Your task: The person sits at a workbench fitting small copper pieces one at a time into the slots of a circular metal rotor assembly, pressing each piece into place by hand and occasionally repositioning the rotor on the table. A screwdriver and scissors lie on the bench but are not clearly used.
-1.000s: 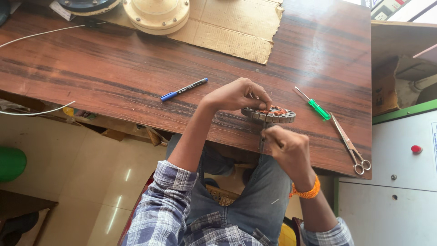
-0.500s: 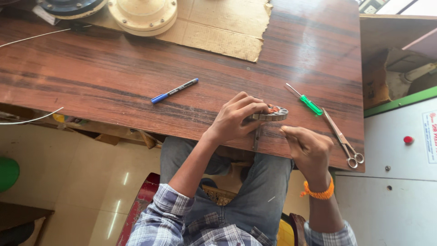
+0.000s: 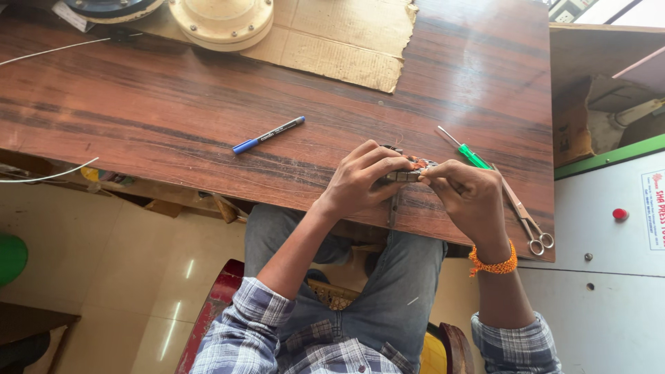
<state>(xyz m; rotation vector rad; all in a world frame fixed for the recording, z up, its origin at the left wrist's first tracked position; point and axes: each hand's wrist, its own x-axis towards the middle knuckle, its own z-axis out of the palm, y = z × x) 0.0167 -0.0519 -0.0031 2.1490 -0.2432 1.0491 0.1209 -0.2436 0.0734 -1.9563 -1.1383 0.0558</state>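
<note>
Gripping small metal part (image 3: 407,171), both hands now closer, left (image 3: 361,181), right (image 3: 470,196)

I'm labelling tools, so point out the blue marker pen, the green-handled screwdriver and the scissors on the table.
blue marker pen (image 3: 269,134), head view, middle of its barrel.
green-handled screwdriver (image 3: 474,156), head view, on the green handle.
scissors (image 3: 521,213), head view, on the blades near the pivot.

Seen from above, a seated worker brings both hands together at the near edge of the table (image 3: 173,125). The left hand (image 3: 360,181) curls inward, fingers bent and knuckles raised, its grip closed around a small metal part (image 3: 409,172). The right hand (image 3: 471,197) meets it from the opposite side, fingertips pinched on the same piece. Both forearms are bare below rolled checked sleeves, elbows tucked close, an orange band circling the right wrist.
</note>
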